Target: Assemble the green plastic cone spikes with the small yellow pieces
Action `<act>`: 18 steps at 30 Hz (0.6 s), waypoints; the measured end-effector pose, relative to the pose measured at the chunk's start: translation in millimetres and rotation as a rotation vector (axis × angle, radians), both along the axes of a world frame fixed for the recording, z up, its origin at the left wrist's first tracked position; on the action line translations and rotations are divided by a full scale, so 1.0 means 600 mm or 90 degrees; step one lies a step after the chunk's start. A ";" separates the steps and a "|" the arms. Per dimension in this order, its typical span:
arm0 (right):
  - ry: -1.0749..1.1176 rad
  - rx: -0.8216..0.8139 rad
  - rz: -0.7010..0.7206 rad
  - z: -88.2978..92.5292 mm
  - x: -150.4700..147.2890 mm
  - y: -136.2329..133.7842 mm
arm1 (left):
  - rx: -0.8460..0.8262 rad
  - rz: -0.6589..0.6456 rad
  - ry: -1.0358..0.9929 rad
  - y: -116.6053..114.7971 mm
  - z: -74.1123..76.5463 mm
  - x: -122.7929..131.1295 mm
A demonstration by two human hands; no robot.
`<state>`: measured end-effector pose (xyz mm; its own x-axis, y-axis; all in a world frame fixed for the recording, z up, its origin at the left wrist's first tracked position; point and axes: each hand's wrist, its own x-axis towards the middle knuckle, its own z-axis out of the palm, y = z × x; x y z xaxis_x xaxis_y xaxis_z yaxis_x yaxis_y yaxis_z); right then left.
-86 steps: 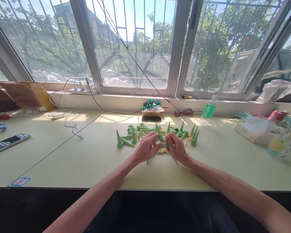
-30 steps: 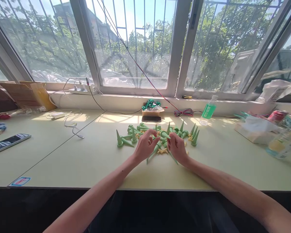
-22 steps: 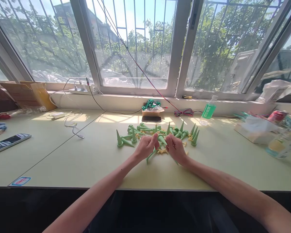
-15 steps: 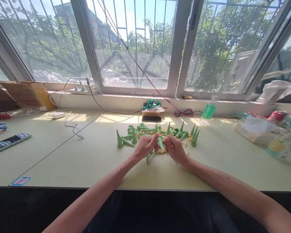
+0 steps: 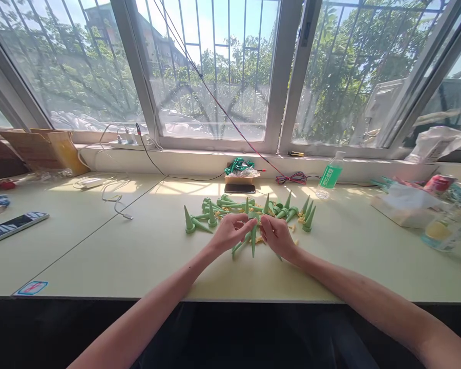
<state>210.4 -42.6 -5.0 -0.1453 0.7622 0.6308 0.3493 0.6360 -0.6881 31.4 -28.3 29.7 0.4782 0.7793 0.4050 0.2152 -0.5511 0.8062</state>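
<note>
A pile of green plastic cone spikes (image 5: pixel 288 209) lies on the pale table (image 5: pixel 138 256), mixed with small yellow pieces (image 5: pixel 258 239). My left hand (image 5: pixel 227 233) and my right hand (image 5: pixel 278 236) meet just in front of the pile. Both pinch one green spike (image 5: pixel 253 241), which points tip down towards me between them. Another spike (image 5: pixel 238 245) lies flat under my left hand. Several spikes stand upright at the pile's left (image 5: pixel 188 221) and right (image 5: pixel 309 219).
A dark phone (image 5: pixel 239 188) and a small box with green cord (image 5: pixel 239 168) sit behind the pile. A green-labelled bottle (image 5: pixel 329 175) stands to the right, near a tissue pack (image 5: pixel 405 204) and bottles (image 5: pixel 445 225). Cables (image 5: pixel 115 195) and a remote-like device (image 5: pixel 11 226) lie left.
The hands parted, then came together again. The spike held between them has turned from pointing up and away to pointing tip down towards me.
</note>
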 end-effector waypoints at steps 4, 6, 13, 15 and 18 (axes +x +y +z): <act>0.011 -0.005 -0.017 -0.001 -0.001 0.002 | 0.074 0.004 -0.033 0.000 -0.003 0.003; 0.012 -0.005 -0.026 -0.001 -0.002 0.003 | 0.126 0.010 -0.049 0.001 -0.006 0.004; 0.036 -0.005 -0.049 0.001 -0.003 0.002 | 0.197 0.067 -0.058 0.009 -0.015 0.009; 0.055 -0.014 -0.056 0.000 -0.002 0.002 | 0.204 0.089 -0.057 0.010 -0.013 0.008; 0.088 -0.012 -0.070 -0.002 -0.002 0.003 | 0.206 0.113 -0.059 0.009 -0.009 0.007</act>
